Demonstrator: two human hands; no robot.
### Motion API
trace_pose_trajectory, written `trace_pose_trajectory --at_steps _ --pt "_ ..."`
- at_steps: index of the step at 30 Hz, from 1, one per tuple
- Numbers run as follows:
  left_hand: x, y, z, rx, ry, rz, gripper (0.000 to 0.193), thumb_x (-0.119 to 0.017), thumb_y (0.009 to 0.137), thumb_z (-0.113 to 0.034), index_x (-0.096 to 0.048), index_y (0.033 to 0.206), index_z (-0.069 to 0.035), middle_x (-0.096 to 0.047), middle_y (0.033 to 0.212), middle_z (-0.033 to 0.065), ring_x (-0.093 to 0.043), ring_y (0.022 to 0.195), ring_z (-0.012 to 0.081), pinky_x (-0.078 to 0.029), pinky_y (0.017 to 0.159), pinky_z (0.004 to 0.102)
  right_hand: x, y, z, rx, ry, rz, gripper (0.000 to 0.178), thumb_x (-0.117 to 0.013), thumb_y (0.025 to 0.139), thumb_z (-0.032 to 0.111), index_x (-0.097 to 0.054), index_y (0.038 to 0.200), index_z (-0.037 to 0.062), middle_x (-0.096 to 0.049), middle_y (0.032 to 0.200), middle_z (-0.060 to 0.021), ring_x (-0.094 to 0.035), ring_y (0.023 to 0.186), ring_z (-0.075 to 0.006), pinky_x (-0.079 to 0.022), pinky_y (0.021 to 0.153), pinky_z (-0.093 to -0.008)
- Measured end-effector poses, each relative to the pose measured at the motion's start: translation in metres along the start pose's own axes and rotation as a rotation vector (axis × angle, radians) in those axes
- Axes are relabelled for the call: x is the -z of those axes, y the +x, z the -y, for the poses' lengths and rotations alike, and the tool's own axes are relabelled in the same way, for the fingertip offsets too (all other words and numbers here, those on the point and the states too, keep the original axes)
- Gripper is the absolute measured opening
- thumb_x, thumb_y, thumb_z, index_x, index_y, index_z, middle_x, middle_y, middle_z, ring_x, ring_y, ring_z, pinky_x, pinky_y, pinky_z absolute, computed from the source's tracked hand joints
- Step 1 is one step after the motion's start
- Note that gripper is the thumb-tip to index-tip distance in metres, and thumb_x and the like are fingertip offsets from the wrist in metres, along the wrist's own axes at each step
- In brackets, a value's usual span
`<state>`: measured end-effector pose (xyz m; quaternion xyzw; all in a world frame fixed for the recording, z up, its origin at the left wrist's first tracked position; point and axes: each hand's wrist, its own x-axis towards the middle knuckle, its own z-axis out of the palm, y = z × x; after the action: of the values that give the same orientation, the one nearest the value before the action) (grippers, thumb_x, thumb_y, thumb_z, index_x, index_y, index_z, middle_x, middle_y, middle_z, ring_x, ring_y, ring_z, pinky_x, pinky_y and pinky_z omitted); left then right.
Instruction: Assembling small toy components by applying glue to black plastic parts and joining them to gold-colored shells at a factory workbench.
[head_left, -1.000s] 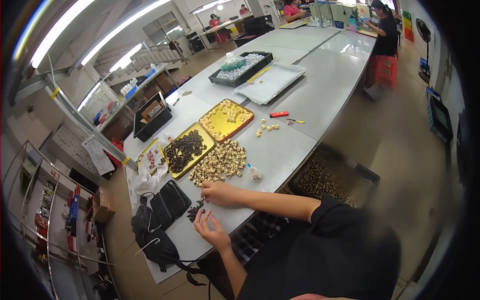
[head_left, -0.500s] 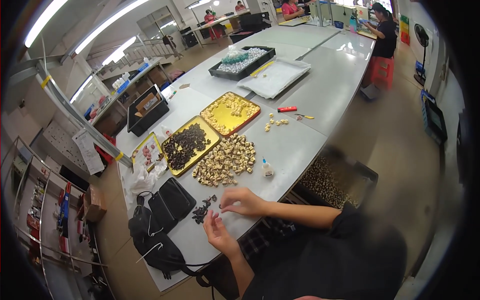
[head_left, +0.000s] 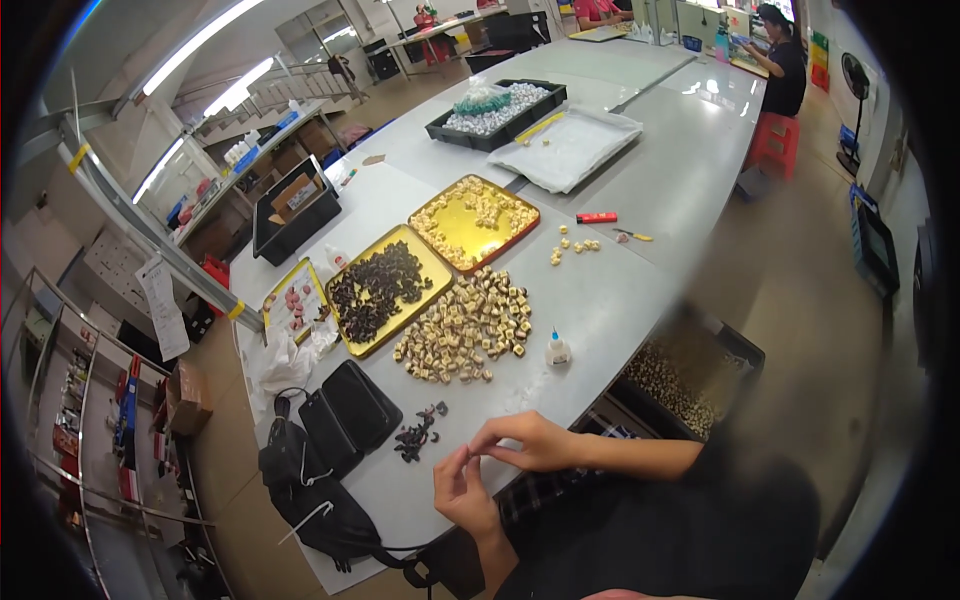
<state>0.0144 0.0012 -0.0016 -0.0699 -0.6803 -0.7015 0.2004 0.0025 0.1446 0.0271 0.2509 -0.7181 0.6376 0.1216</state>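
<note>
My left hand (head_left: pixel 467 498) and my right hand (head_left: pixel 532 441) meet at the fingertips over the table's near edge. Both are closed in a pinch; whatever sits between the fingertips is too small to make out. Just left of them lies a small heap of curved dark pieces (head_left: pixel 412 441). Beyond is a large pile of cream-and-brown blocky pieces (head_left: pixel 468 325), with a small glue bottle (head_left: pixel 558 350) with a blue tip standing to its right. Behind the pile, one yellow tray (head_left: pixel 430 268) holds many dark pieces, and another yellow tray (head_left: pixel 468 237) holds pale cream pieces.
A black open case (head_left: pixel 352 410) and a black bag (head_left: pixel 300 490) lie at left. Loose cream pieces, a red lighter-like object (head_left: pixel 597 218) and a small yellow-handled tool (head_left: pixel 638 237) lie at right. Below the edge stands a bin (head_left: pixel 738 345) of pieces. People sit farther off.
My hands, slightly apart before, have come together at the fingertips. The left fingers, loosely spread earlier, now close in a pinch. The whole view has shifted a little.
</note>
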Motion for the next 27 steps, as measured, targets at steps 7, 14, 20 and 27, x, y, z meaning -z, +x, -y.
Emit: trace_pose_trajectory --at_steps 7,14,20,27 --pt "-0.006 0.006 -0.015 0.097 0.031 0.036 0.017 -0.061 0.078 0.009 -0.062 0.094 0.004 -0.058 0.09 0.0094 -0.058 0.082 0.0156 -0.047 0.077 0.0253 0.022 -0.012 0.017 0.018 -0.06 -0.086 0.019 -0.061 0.076 -0.007 -0.06 0.093 0.0014 -0.065 0.089 -0.0103 -0.064 0.084 -0.0208 -0.051 0.071 -0.0312" --pt "-0.017 0.018 -0.017 0.143 -0.041 0.065 0.012 -0.062 0.079 0.005 -0.06 0.09 0.002 -0.058 0.086 0.0077 -0.056 0.08 0.0145 -0.046 0.069 0.0238 0.084 -0.042 -0.001 0.335 -0.413 -0.683 0.036 -0.068 0.068 -0.005 -0.051 0.099 0.0015 -0.061 0.098 -0.0158 -0.061 0.085 -0.0272 -0.05 0.071 -0.0312" --pt "-0.023 0.021 -0.005 0.173 -0.14 0.086 0.013 -0.064 0.079 0.002 -0.059 0.091 0.002 -0.057 0.085 0.0075 -0.056 0.079 0.0146 -0.045 0.065 0.0239 0.105 -0.025 0.009 -0.025 -0.493 -0.567 0.055 -0.069 0.069 -0.001 -0.042 0.117 0.0022 -0.046 0.122 -0.0182 -0.05 0.105 -0.0256 -0.041 0.09 -0.0346" --pt "-0.018 0.021 0.001 0.269 -0.315 0.088 0.019 -0.065 0.077 0.003 -0.057 0.095 0.002 -0.056 0.086 0.0072 -0.056 0.08 0.0151 -0.048 0.071 0.0267 0.103 -0.016 -0.006 -0.185 -0.442 -0.419 0.053 -0.072 0.071 0.003 -0.046 0.117 0.0023 -0.052 0.118 -0.0138 -0.053 0.105 -0.0241 -0.043 0.09 -0.0331"
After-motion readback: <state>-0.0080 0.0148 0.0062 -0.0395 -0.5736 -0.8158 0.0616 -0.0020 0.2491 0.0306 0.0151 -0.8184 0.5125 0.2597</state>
